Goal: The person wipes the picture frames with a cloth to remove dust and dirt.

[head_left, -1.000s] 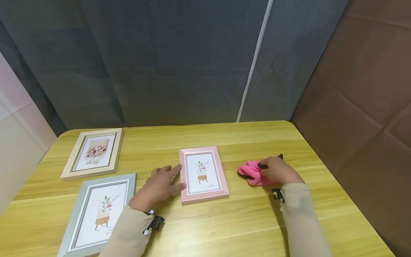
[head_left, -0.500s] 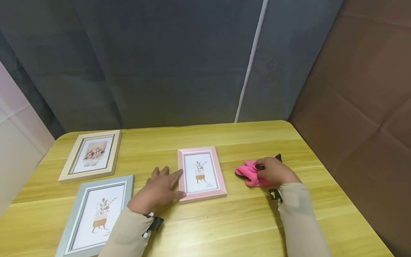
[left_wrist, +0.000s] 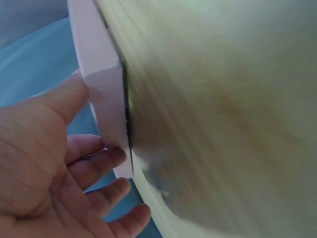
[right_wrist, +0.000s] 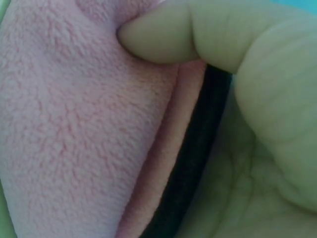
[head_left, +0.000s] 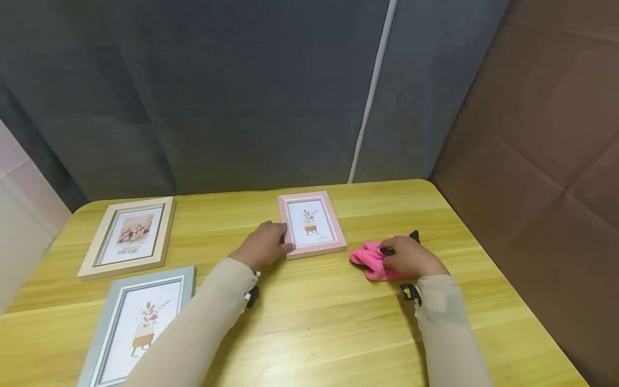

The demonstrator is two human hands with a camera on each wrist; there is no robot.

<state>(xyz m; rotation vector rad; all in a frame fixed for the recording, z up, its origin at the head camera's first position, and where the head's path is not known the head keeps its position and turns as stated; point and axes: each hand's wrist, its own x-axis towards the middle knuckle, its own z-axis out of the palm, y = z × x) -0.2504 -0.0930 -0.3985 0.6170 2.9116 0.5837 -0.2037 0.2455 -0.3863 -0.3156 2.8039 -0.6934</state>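
A pink picture frame (head_left: 310, 224) with a plant print lies face up near the far side of the table. My left hand (head_left: 263, 246) touches its left side, thumb and fingers apart. The left wrist view shows the thumb near a corner of the frame (left_wrist: 106, 94) and two fingers against it; the other fingers are free. To the right, my right hand (head_left: 413, 258) grips a bunched pink cloth (head_left: 369, 260) with black edging, which rests on the table. Up close, the thumb presses into the fuzzy cloth (right_wrist: 74, 134); the other fingertips are hidden.
A cream picture frame (head_left: 162, 236) lies at the far left of the wooden table (head_left: 309, 333). Nearer, a grey-green picture frame (head_left: 113, 306) is partly covered by my left sleeve. A dark curtain (head_left: 232, 97) stands behind the table, and a brown one (head_left: 546, 134) on the right.
The pink frame has slid away from me and slightly right, with my left hand moving along at its left side. My right hand stays on the cloth.
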